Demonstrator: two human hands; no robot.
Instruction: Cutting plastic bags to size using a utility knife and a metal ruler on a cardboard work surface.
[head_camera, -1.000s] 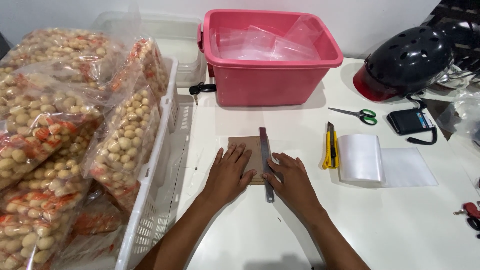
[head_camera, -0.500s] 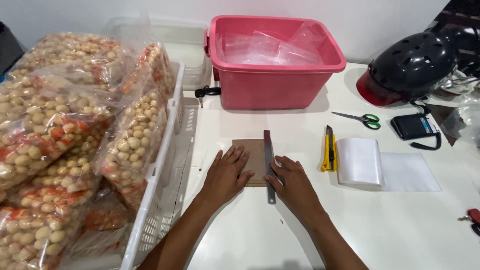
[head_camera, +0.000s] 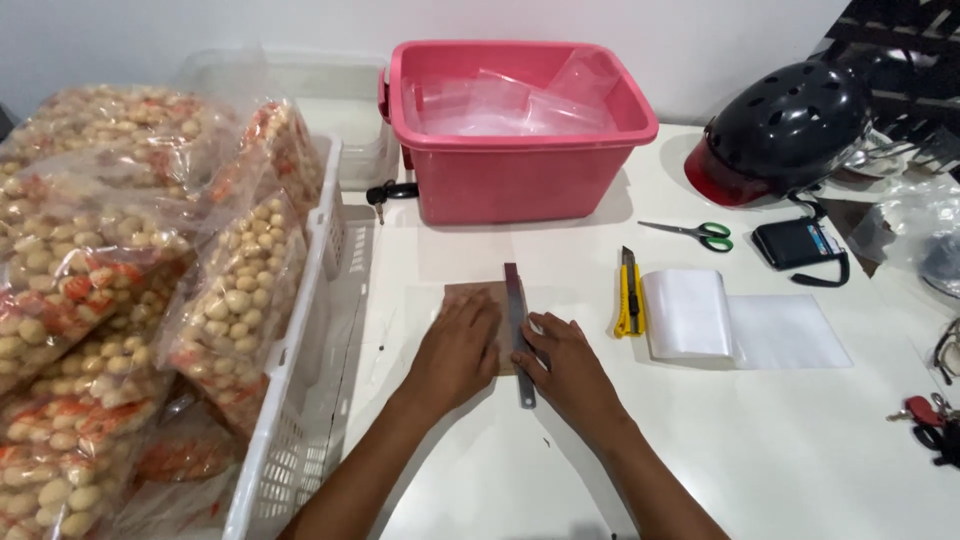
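both hands lie flat and open on the desk (head_camera: 800, 450) — left hand (head_camera: 455, 350) on the brown card (head_camera: 480, 297), right hand (head_camera: 570, 368) against the metal ruler (head_camera: 517, 320).

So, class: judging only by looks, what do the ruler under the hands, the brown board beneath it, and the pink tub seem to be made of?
Ruler: probably steel, a thin grey strip with a dull metallic sheen. Brown board: likely cardboard or hardboard, flat and matte; the look leaves it open. Pink tub: moulded plastic, smooth, evenly coloured, with a rolled rim. The left hand and right hand press flat on them.
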